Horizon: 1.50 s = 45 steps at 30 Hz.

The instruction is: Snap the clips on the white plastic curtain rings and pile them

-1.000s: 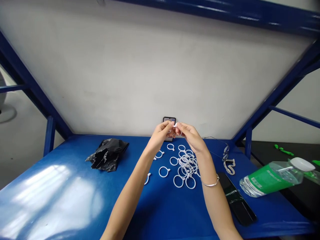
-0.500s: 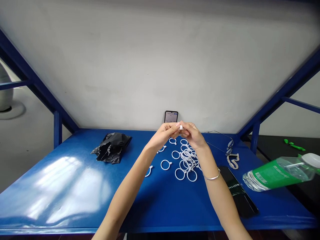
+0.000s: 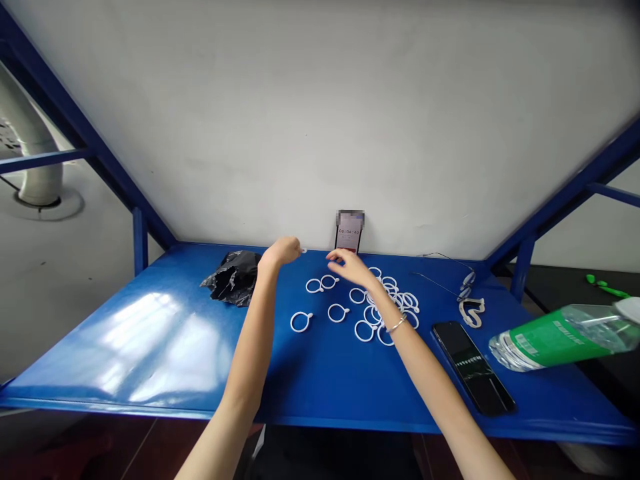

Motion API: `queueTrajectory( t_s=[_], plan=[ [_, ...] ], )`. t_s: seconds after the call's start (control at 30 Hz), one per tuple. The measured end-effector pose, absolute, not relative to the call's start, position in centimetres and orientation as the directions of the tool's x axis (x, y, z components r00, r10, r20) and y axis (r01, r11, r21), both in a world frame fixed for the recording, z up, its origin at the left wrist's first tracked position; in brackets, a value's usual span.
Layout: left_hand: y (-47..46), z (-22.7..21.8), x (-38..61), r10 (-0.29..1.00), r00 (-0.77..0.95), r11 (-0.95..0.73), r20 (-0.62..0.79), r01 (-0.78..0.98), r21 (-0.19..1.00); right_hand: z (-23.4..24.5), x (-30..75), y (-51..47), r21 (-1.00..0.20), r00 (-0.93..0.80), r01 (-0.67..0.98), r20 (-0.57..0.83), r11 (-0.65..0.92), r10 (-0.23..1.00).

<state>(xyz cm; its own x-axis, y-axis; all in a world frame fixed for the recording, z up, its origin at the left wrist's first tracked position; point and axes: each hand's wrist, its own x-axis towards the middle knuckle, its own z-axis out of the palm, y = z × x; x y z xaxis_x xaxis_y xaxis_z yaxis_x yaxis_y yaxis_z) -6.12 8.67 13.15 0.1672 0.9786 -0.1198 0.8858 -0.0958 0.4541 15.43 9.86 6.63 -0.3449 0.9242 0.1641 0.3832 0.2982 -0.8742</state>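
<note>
Several white plastic rings (image 3: 381, 303) lie scattered on the blue table (image 3: 150, 333), most in a heap right of centre, with single ones (image 3: 301, 321) further left. My left hand (image 3: 281, 253) hovers above the table near its back edge, fingers closed, and a small white piece (image 3: 303, 251) shows at their tips. My right hand (image 3: 351, 265) is to its right, low over the rings near the heap. Its fingers are stretched out and hold nothing. A thin bracelet (image 3: 397, 325) circles the right wrist.
A phone (image 3: 349, 233) leans upright against the white wall behind the hands. A crumpled black bag (image 3: 231, 277) lies at the back left. At right are a second phone lying flat (image 3: 473, 367), a white clip (image 3: 473, 311), thin wire (image 3: 440, 280) and a tilted water bottle (image 3: 560, 337).
My hands were pinched together on a small white piece in front of the upright phone. They have parted: the left moved left, the right dropped toward the rings. The view has shifted.
</note>
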Motion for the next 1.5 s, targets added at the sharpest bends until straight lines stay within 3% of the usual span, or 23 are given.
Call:
queueTrajectory(
  t_s=[0.1, 0.23, 0.5, 0.6, 0.73, 0.9, 1.0, 1.17, 1.37, 1.5],
  plan=[
    [10.1, 11.2, -7.7, 0.957, 0.091, 0.019, -0.274, 0.927, 0.374, 3.9, 13.5, 9.2, -0.596, -0.637, 0.594, 0.064, 0.541, 0.769],
    [11.3, 8.9, -7.5, 0.896, 0.095, 0.057, -0.435, 0.944, 0.324, 3.2, 12.3, 8.3, -0.385, -0.679, 0.698, -0.089, 0.603, 0.729],
    [12.3, 7.1, -6.5, 0.797, 0.168, -0.002, -0.58, 0.961, 0.275, 5.1, 18.5, 10.5, -0.319, -0.452, 0.877, -0.293, 0.36, 0.842],
    [12.3, 7.4, -6.0, 0.833, 0.207, -0.05, -0.513, 0.952, 0.302, 6.1, 20.2, 10.8, -0.351, -0.423, 0.883, -0.305, 0.312, 0.853],
    [11.3, 8.8, -3.5, 0.9, 0.361, -0.227, -0.243, 0.866, 0.446, 7.8, 20.7, 10.4, -0.439, -0.45, 0.831, -0.17, 0.341, 0.877],
    [9.0, 10.6, 0.3, 0.822, 0.563, -0.429, 0.08, 0.521, 0.738, 9.8, 20.7, 9.4, -0.811, -0.566, 0.487, -0.008, 0.326, 0.824],
    [8.0, 11.4, 1.1, 0.801, 0.593, -0.371, 0.082, 0.384, 0.846, 10.9, 20.8, 8.9, -0.903, -0.558, 0.304, 0.089, 0.303, 0.825],
    [6.7, 12.7, 1.2, 0.783, 0.608, -0.342, 0.134, 0.24, 0.909, 12.2, 19.8, 7.9, -0.978, -0.493, 0.0, 0.182, 0.209, 0.851],
    [5.8, 13.4, 1.5, 0.715, 0.688, -0.269, 0.127, 0.103, 0.958, 12.7, 17.2, 6.4, -0.966, -0.262, -0.06, 0.26, 0.253, 0.929],
    [5.6, 13.6, 1.5, 0.664, 0.734, -0.193, 0.145, -0.019, 0.981, 12.8, 16.3, 6.0, -0.973, -0.236, -0.138, 0.214, 0.185, 0.948]
  ],
)
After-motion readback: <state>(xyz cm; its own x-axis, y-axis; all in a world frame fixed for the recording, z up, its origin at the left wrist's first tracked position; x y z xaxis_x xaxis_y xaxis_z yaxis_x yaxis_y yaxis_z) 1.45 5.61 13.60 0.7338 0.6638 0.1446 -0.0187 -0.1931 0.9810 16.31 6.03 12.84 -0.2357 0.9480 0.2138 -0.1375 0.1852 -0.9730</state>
